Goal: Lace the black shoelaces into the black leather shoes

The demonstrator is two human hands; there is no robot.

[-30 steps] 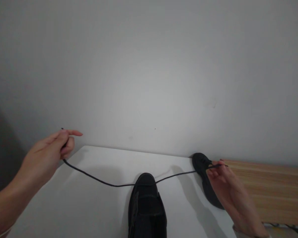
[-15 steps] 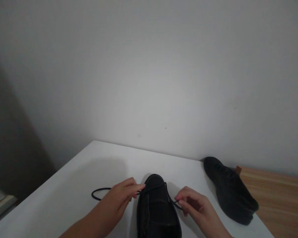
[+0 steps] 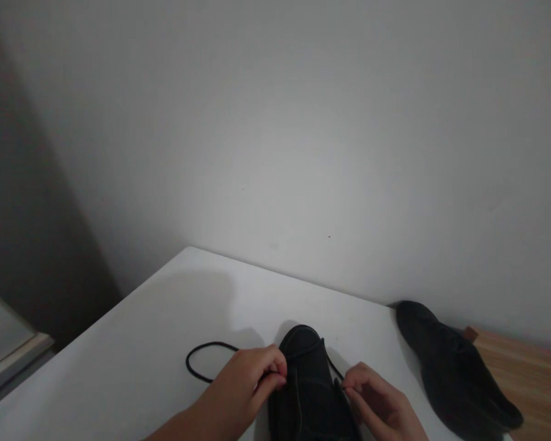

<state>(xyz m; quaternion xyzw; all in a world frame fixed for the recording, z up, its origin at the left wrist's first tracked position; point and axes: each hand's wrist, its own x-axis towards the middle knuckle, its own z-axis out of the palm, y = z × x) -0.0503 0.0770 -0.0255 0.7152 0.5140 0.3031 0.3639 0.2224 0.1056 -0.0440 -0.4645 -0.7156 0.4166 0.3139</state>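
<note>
A black shoe (image 3: 314,404) stands at the bottom middle of the view, toe pointing away from me, its tongue area open between the side flaps. A thin black shoelace (image 3: 333,362) crosses over the toe. On the shoe's left side, my left hand (image 3: 257,383) is closed in a pinch on the lace, at the edge of the left flap. A loop of that lace lies on the table beyond the wrist. My right hand (image 3: 379,401) pinches the lace close to the right flap. The fingertips partly hide what they grip.
A second black shoe (image 3: 450,367) rests at the right, near the wall (image 3: 303,153). Beside it is a wood-grain board (image 3: 528,373). The white table (image 3: 165,343) meets the wall at its back edge. A pale ledge (image 3: 21,361) shows at lower left.
The view has shifted, so the shoes appear farther right. My left hand has moved from above the toe down toward the left flap. The right hand is now closer to the right flap.
</note>
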